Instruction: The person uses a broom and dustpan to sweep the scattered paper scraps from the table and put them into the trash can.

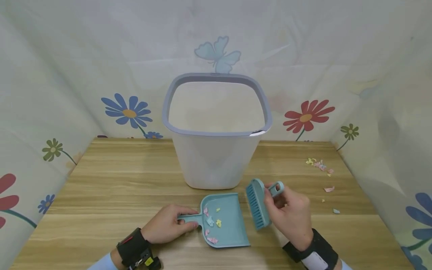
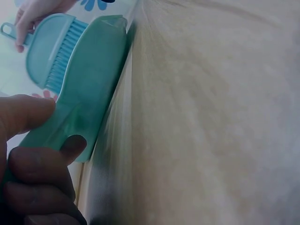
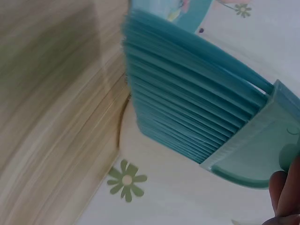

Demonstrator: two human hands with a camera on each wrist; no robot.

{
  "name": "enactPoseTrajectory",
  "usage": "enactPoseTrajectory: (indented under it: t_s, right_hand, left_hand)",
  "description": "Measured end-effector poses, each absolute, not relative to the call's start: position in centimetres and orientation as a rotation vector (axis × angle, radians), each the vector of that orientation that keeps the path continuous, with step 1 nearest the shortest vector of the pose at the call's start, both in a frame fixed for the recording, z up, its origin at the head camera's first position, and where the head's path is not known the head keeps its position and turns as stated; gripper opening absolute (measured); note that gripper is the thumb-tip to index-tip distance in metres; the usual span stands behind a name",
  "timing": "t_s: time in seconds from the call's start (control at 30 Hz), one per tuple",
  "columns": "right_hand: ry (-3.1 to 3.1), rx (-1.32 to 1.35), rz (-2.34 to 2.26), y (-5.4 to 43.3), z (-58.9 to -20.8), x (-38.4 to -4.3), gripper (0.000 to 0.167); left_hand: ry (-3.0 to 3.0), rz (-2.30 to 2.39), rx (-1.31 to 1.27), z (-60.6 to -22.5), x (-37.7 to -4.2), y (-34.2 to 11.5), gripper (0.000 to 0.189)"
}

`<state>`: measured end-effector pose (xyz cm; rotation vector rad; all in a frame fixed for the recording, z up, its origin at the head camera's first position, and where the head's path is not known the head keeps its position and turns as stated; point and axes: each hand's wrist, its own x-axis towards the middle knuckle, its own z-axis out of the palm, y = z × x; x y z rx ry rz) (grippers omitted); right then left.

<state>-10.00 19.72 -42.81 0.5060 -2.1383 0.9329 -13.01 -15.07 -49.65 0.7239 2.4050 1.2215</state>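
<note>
My left hand (image 1: 170,224) grips the short handle of a teal dustpan (image 1: 231,221) that lies on the table, its wide lip facing right. Several paper scraps (image 1: 210,221) in pink, yellow and blue lie in the pan, mostly toward the handle side. In my right hand (image 1: 291,215) is a teal hand brush (image 1: 259,202), held by its handle with the bristles turned left, just beyond the pan's lip. The right wrist view shows the brush's bristles (image 3: 187,93) up close, standing off the wood, with fingers on the brush at the right edge.
A white bin (image 1: 216,161) with a grey-blue rim stands behind the dustpan. More paper scraps (image 1: 320,165) form a small pile at the table's back right, with a few loose ones in front. Flowered cloth walls (image 1: 131,56) border the wooden table (image 1: 128,176).
</note>
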Motion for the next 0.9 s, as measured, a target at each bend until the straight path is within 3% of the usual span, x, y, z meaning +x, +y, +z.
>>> enactPoseTrajectory:
  t_s: [0.53,0.9]
  right_hand:
    - [-2.203,0.61,0.864,17.7,-44.3,-10.1,0.012]
    - [-2.197,0.705,0.998,15.6,-44.7,-10.1,0.024]
  left_hand:
    - [2.458,1.215,0.795,-50.0,-12.8,-15.0,0.033]
    - [2.436,1.206,0.8,-50.1,-12.9,-14.9,0.029]
